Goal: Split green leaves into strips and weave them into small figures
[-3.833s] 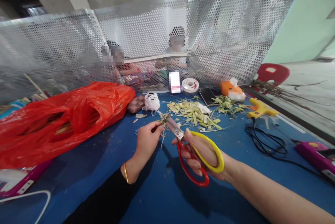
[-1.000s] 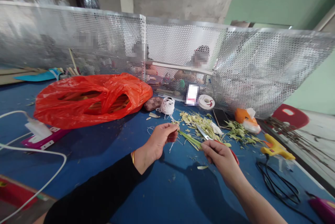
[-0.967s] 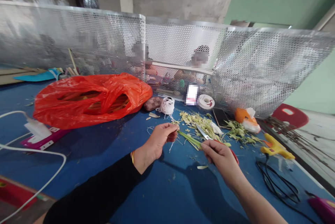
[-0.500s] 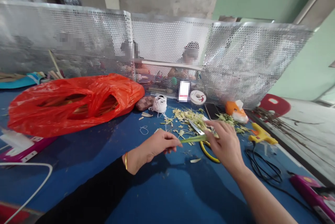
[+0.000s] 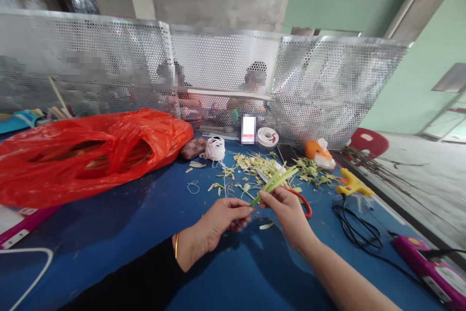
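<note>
My left hand (image 5: 229,216), with a gold bangle at the wrist, pinches the lower end of a small bundle of green leaf strips (image 5: 278,179). Thumb and fingers of my right hand (image 5: 286,209) close on the same strips a little higher up. Their pale upper ends fan out beyond my fingers, toward the back right. Behind my right hand lies a pair of scissors (image 5: 307,205). Its red handle loop and part of a blade show, while the strips and my hand cover the rest. Pale green leaf trimmings (image 5: 251,163) are scattered just behind the strips.
A red plastic bag (image 5: 109,141) spreads over the table's left side. Beyond the trimmings sit white string (image 5: 214,149), a tape roll (image 5: 268,137) and a lit phone (image 5: 248,129). A yellow glue gun (image 5: 353,183) and purple power strip (image 5: 429,270) stand right.
My right hand has turned and moved down and left along the leaf strips, closer to my left hand. The strips now point upward and fan apart. The view has shifted right.
</note>
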`<state>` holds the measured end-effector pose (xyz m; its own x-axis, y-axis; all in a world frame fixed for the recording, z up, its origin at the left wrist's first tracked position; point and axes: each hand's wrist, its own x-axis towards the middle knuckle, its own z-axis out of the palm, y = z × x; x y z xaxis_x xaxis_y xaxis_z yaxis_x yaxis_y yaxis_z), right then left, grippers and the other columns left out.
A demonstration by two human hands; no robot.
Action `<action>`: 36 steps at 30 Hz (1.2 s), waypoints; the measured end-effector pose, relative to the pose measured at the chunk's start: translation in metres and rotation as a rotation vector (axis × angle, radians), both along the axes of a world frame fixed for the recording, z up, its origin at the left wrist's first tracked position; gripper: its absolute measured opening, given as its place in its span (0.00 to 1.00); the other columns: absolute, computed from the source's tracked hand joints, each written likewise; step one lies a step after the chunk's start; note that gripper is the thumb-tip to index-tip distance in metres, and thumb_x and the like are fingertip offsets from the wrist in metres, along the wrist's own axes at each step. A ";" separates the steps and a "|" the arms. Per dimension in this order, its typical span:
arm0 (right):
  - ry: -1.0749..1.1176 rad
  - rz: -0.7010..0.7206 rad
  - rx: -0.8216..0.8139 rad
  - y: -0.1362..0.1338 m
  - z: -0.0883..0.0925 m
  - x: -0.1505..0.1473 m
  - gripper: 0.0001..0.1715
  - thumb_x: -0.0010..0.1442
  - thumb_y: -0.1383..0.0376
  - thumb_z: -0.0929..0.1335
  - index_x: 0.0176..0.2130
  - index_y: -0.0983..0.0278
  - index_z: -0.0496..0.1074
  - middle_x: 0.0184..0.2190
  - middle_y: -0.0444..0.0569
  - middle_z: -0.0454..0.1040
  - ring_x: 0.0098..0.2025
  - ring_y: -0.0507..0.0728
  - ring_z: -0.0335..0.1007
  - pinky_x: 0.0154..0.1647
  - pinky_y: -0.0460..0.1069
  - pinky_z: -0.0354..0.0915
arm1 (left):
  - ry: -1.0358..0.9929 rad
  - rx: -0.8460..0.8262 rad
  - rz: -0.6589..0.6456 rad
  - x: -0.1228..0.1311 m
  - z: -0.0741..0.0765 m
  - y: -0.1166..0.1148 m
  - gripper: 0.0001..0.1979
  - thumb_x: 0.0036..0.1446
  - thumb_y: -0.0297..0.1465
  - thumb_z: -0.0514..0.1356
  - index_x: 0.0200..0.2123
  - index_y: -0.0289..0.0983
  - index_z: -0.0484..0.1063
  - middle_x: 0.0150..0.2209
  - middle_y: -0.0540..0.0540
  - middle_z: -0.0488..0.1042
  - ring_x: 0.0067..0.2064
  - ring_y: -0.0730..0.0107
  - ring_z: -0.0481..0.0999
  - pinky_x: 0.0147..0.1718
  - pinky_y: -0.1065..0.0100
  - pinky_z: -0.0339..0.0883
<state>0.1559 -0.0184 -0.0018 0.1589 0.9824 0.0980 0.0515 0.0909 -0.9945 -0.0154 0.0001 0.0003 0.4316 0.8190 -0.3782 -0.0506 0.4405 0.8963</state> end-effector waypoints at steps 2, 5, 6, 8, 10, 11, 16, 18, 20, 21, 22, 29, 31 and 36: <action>-0.022 -0.019 0.009 -0.002 -0.001 -0.003 0.21 0.50 0.49 0.73 0.26 0.64 0.71 0.20 0.45 0.72 0.27 0.55 0.67 0.32 0.50 0.63 | 0.021 0.033 -0.014 0.002 -0.001 -0.001 0.15 0.40 0.37 0.71 0.29 0.34 0.77 0.24 0.49 0.75 0.24 0.76 0.71 0.27 0.72 0.62; -0.045 0.022 0.020 -0.005 0.000 -0.006 0.21 0.49 0.49 0.73 0.26 0.64 0.72 0.20 0.45 0.72 0.26 0.55 0.67 0.30 0.50 0.63 | 0.043 0.122 -0.006 0.005 -0.003 -0.003 0.13 0.41 0.34 0.70 0.31 0.34 0.79 0.25 0.48 0.76 0.26 0.73 0.73 0.29 0.71 0.63; -0.054 0.036 0.027 -0.005 0.001 -0.006 0.21 0.48 0.49 0.73 0.26 0.64 0.72 0.20 0.45 0.72 0.26 0.55 0.67 0.29 0.50 0.63 | 0.043 0.157 0.006 0.005 -0.003 -0.003 0.12 0.41 0.34 0.70 0.31 0.34 0.79 0.25 0.48 0.76 0.27 0.73 0.74 0.29 0.71 0.64; -0.073 0.052 0.036 -0.006 0.002 -0.007 0.22 0.48 0.49 0.73 0.24 0.64 0.71 0.20 0.46 0.72 0.25 0.55 0.66 0.28 0.49 0.63 | 0.028 0.216 0.031 0.006 -0.002 -0.004 0.10 0.42 0.34 0.69 0.28 0.34 0.79 0.24 0.49 0.76 0.26 0.72 0.74 0.30 0.70 0.64; -0.083 0.058 0.037 -0.007 0.002 -0.007 0.22 0.49 0.48 0.73 0.23 0.64 0.71 0.20 0.46 0.72 0.25 0.55 0.67 0.29 0.50 0.63 | 0.007 0.229 0.038 0.006 -0.001 -0.004 0.11 0.43 0.36 0.69 0.27 0.34 0.78 0.24 0.48 0.76 0.26 0.71 0.74 0.29 0.70 0.64; -0.083 0.061 0.036 -0.007 0.002 -0.008 0.22 0.49 0.48 0.73 0.22 0.63 0.70 0.20 0.46 0.73 0.25 0.55 0.67 0.29 0.50 0.63 | -0.001 0.212 0.040 0.005 0.000 -0.005 0.11 0.44 0.37 0.69 0.26 0.34 0.78 0.24 0.48 0.76 0.26 0.71 0.74 0.29 0.70 0.64; -0.070 0.056 0.065 -0.006 0.003 -0.008 0.22 0.50 0.48 0.72 0.21 0.62 0.69 0.19 0.45 0.72 0.24 0.55 0.68 0.29 0.50 0.64 | -0.069 0.052 0.045 0.003 -0.001 -0.005 0.15 0.42 0.39 0.70 0.29 0.33 0.80 0.29 0.44 0.79 0.27 0.72 0.75 0.31 0.70 0.66; -0.065 0.062 0.062 -0.007 0.003 -0.007 0.23 0.50 0.48 0.72 0.20 0.62 0.69 0.19 0.46 0.73 0.25 0.56 0.68 0.29 0.50 0.64 | -0.102 0.022 0.038 0.002 -0.003 -0.005 0.15 0.44 0.39 0.69 0.30 0.32 0.80 0.31 0.43 0.79 0.27 0.73 0.75 0.31 0.70 0.67; -0.072 0.058 0.057 -0.007 0.003 -0.007 0.23 0.49 0.48 0.73 0.21 0.63 0.70 0.19 0.47 0.73 0.25 0.56 0.69 0.29 0.50 0.64 | -0.136 0.005 0.035 0.002 -0.004 -0.004 0.14 0.46 0.38 0.68 0.31 0.33 0.80 0.32 0.43 0.79 0.27 0.74 0.75 0.31 0.70 0.67; -0.079 0.054 0.055 -0.007 0.003 -0.006 0.22 0.49 0.48 0.73 0.21 0.63 0.70 0.19 0.47 0.73 0.25 0.56 0.69 0.29 0.50 0.64 | -0.149 0.000 0.035 0.002 -0.005 -0.004 0.13 0.47 0.38 0.68 0.31 0.33 0.80 0.32 0.43 0.79 0.27 0.74 0.75 0.31 0.71 0.67; -0.083 0.052 0.053 -0.007 0.004 -0.006 0.22 0.49 0.48 0.73 0.21 0.63 0.71 0.19 0.47 0.74 0.25 0.56 0.68 0.28 0.50 0.64 | -0.159 -0.003 0.035 0.002 -0.005 -0.004 0.13 0.47 0.37 0.67 0.32 0.33 0.80 0.32 0.44 0.79 0.27 0.74 0.75 0.31 0.71 0.67; -0.085 0.045 0.076 -0.007 0.001 -0.006 0.19 0.50 0.52 0.73 0.21 0.64 0.71 0.19 0.46 0.71 0.24 0.54 0.65 0.28 0.49 0.62 | -0.167 -0.029 0.065 0.001 -0.004 -0.003 0.13 0.45 0.36 0.68 0.31 0.32 0.79 0.30 0.46 0.77 0.27 0.77 0.72 0.29 0.73 0.65; -0.062 0.018 0.098 -0.006 0.000 -0.007 0.18 0.49 0.53 0.73 0.21 0.64 0.70 0.18 0.45 0.71 0.24 0.53 0.64 0.28 0.49 0.62 | -0.163 -0.029 0.054 0.002 -0.003 -0.004 0.14 0.44 0.37 0.69 0.31 0.32 0.78 0.30 0.46 0.76 0.27 0.76 0.72 0.29 0.73 0.65; 0.034 0.116 0.082 -0.006 0.001 -0.007 0.15 0.48 0.56 0.74 0.24 0.64 0.71 0.19 0.44 0.71 0.24 0.53 0.66 0.29 0.49 0.64 | -0.131 0.044 -0.012 0.004 -0.002 -0.006 0.16 0.43 0.39 0.69 0.30 0.32 0.77 0.29 0.46 0.76 0.28 0.75 0.73 0.30 0.71 0.66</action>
